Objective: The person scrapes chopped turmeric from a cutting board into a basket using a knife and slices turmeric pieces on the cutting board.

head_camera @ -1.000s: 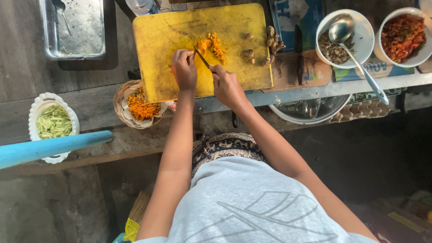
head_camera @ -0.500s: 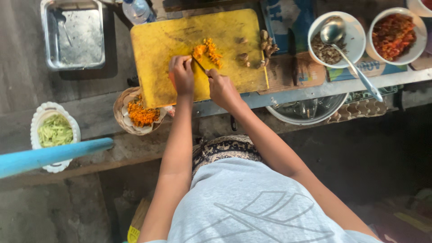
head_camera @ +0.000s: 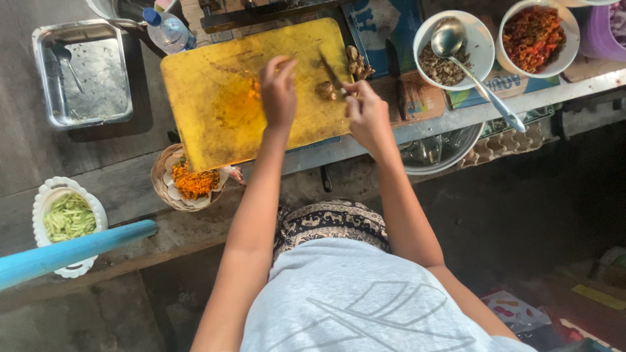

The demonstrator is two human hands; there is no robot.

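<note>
Head view: we see right hand (head_camera: 366, 112) gripping small dark-bladed knife (head_camera: 331, 73); long axis diagonal, tip pointing up-left, away from body. Blade sits over brown root piece (head_camera: 324, 89) on yellow rectangular plastic cutting board (head_camera: 215, 104), right part, board lying on grey counter (head_camera: 117, 176). Left hand (head_camera: 279, 91) fingers curled, pressed down on board beside orange chopped bits (head_camera: 253, 90); whether pinching them, we cannot tell. More brown root pieces (head_camera: 357, 62) at board's right edge.

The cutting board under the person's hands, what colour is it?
The cutting board is yellow with orange stains, seen best in the head view.
</note>
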